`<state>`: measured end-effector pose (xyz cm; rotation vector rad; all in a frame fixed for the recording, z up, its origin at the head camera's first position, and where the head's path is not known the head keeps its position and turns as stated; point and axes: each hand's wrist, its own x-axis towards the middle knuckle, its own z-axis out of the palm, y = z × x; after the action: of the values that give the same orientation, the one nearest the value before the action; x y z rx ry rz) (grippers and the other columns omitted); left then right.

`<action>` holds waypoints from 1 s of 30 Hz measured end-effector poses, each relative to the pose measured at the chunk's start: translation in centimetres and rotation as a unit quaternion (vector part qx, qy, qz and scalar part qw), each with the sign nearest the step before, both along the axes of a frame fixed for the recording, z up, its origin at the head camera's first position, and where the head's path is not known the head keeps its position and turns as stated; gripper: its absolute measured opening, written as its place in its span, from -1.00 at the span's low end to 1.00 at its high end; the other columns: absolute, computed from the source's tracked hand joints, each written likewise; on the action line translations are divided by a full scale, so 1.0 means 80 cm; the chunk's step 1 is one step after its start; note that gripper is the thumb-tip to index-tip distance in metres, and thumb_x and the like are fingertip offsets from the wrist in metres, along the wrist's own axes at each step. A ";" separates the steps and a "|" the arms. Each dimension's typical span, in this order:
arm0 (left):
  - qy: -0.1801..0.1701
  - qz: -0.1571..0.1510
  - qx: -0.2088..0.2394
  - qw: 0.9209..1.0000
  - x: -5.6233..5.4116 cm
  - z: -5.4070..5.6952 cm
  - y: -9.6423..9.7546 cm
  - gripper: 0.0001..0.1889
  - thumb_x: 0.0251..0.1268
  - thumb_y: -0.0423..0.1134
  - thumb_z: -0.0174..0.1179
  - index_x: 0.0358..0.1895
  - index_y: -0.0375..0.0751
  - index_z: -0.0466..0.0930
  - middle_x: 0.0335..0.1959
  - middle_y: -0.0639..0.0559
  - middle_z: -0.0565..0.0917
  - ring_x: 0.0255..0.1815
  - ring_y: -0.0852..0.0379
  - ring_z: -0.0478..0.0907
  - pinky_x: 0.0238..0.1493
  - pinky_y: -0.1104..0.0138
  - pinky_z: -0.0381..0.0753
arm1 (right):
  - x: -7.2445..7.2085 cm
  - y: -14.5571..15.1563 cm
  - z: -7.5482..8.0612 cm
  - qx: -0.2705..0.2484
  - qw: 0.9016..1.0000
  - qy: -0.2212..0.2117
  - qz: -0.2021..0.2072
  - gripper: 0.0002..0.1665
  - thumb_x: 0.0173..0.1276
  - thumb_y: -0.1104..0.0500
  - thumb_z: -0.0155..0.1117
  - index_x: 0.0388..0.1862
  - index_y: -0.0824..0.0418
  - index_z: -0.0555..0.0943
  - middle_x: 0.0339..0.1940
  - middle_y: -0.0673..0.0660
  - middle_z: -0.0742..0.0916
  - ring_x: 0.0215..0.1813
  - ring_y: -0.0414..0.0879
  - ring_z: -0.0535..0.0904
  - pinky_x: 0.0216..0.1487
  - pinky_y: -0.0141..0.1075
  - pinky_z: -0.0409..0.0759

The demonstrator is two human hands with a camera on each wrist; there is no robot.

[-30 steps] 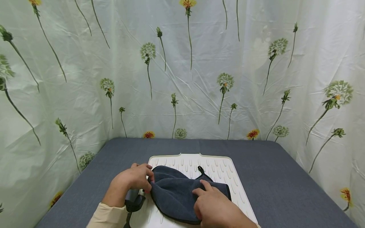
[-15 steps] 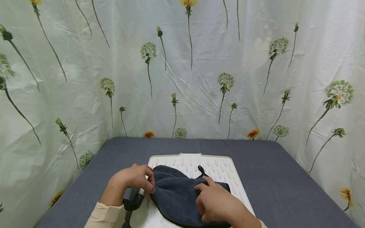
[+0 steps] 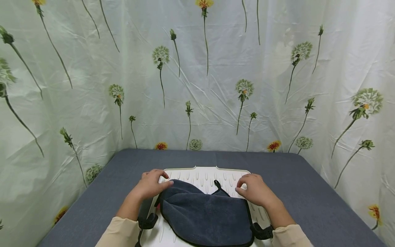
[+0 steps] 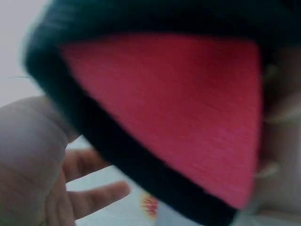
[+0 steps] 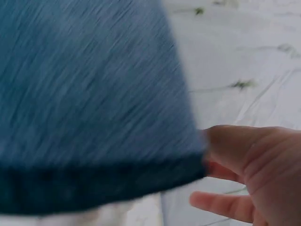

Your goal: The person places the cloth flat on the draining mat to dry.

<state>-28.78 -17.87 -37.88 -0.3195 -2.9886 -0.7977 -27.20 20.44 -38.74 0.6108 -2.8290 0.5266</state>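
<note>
From where I stand, the left hand (image 3: 150, 186) and right hand (image 3: 255, 190), loose-fingered and seemingly holding nothing, should probably press the creased cloth (image 3: 206, 218) lightly and evenly.

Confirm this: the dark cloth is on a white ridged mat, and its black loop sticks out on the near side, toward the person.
Not quite: the black loop sticks out on the far side, away from the person, as the head view shows. The dark cloth is indeed on a white ridged mat.
</note>
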 end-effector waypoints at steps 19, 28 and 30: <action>-0.027 0.036 -0.060 0.997 -0.004 -0.026 0.004 -0.86 0.33 -0.01 0.35 -0.19 0.07 0.72 0.42 -0.30 0.44 0.44 -0.64 0.12 0.30 -0.47 0.17 | -0.011 -0.011 -0.035 -0.006 0.997 -0.040 0.065 -0.88 0.22 0.05 0.52 -0.49 -0.02 0.77 -0.26 -0.01 0.79 0.22 0.21 0.62 0.39 0.33 0.25; -0.024 0.080 -0.078 0.993 -0.003 -0.029 0.004 -0.83 0.30 -0.05 0.36 -0.27 -0.05 0.67 0.32 -0.27 0.50 0.44 -0.60 0.12 0.31 -0.42 0.18 | -0.009 -0.018 -0.032 -0.019 0.997 -0.057 0.055 -0.82 0.16 0.12 0.55 -0.56 0.01 0.71 -0.22 0.05 0.80 0.24 0.22 0.62 0.44 0.35 0.18; -0.025 0.079 -0.082 0.993 -0.003 -0.030 0.003 -0.82 0.28 -0.06 0.38 -0.35 -0.04 0.64 0.29 -0.28 0.52 0.42 -0.60 0.13 0.30 -0.42 0.18 | -0.008 -0.018 -0.033 -0.016 0.997 -0.058 0.058 -0.79 0.15 0.13 0.55 -0.59 0.02 0.69 -0.23 0.06 0.81 0.24 0.22 0.63 0.43 0.36 0.19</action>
<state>-29.01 -17.60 -40.26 -0.0664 -3.0828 -0.5560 -27.86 19.02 -41.35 0.7654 -2.8994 0.6467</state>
